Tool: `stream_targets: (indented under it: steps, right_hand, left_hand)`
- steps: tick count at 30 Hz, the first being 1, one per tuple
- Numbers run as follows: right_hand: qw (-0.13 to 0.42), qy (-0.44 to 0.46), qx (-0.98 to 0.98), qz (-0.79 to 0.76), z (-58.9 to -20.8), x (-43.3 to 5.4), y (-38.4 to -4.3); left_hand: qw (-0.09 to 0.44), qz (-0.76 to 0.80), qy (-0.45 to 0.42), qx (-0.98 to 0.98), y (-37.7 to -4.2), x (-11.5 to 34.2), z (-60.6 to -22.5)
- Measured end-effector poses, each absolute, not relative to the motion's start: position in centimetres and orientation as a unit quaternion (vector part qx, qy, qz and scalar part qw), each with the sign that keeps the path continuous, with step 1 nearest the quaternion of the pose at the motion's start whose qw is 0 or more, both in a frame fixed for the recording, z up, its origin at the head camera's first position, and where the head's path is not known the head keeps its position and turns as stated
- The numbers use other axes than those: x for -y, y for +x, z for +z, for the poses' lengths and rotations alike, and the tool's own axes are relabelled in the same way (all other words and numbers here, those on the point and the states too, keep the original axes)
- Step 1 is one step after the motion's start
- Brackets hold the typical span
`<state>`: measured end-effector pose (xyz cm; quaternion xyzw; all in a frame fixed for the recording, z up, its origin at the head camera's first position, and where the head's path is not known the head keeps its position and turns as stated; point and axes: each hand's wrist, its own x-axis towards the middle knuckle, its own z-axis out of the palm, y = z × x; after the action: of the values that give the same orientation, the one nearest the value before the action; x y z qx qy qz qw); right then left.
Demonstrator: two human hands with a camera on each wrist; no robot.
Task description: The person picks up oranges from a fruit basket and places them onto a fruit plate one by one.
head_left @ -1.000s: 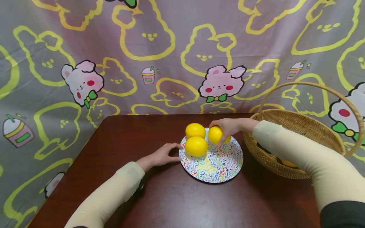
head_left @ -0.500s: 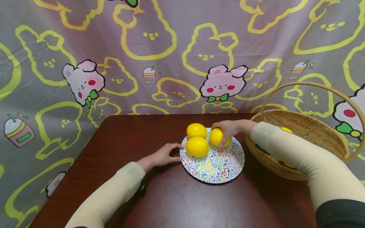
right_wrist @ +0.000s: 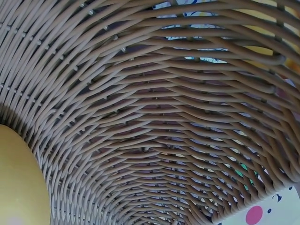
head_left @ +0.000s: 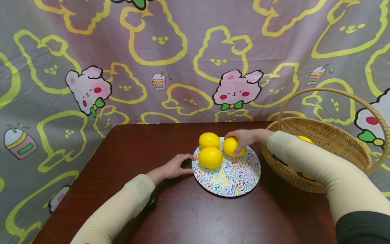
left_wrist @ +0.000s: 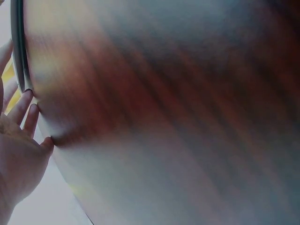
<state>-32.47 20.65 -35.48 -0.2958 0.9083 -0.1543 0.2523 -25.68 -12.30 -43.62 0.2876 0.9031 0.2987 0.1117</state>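
My right hand (head_left: 245,138) grips a lemon (head_left: 230,146) from above at the back right part of a round plate (head_left: 228,183) with a colourful squiggle pattern. Two more lemons are on the plate's left part, one toward the back (head_left: 209,140) and one in front of it (head_left: 210,158). At the plate's left rim my left hand (head_left: 174,166) holds nothing; thumb and fingertips are spread along the edge. The left wrist view shows the fingers (left_wrist: 30,119) of this hand beside the dark rim, tips down at the tabletop.
A wicker basket (head_left: 290,171) with a tall handle stands right of the plate, under my right forearm. Lemons (head_left: 305,139) show inside it, one large in the right wrist view (right_wrist: 21,183). A patterned curtain (head_left: 182,40) hangs behind the brown table (head_left: 146,135).
The right forearm has shifted slightly, uncovering a lemon in the basket. Both hands stay at their places, the right still gripping its lemon on the plate.
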Motion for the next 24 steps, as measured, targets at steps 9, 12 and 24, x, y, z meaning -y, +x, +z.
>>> stream_targets:
  steps: [9,12,24]
  right_hand:
    - [0.260,-0.295,-0.906,-0.158,-35.1,-20.7,-32.3]
    - [0.264,-0.293,-0.905,-0.160,-34.9,-20.6,-32.2]
    - [0.276,-0.290,-0.899,-0.176,-33.8,-20.3,-32.1]
  left_hand:
    - [0.115,0.300,0.284,-0.903,-25.6,12.3,-43.6]
    - [0.117,0.299,0.283,-0.904,-25.7,12.3,-43.6]
    - [0.115,0.302,0.283,-0.903,-25.7,12.3,-43.6]
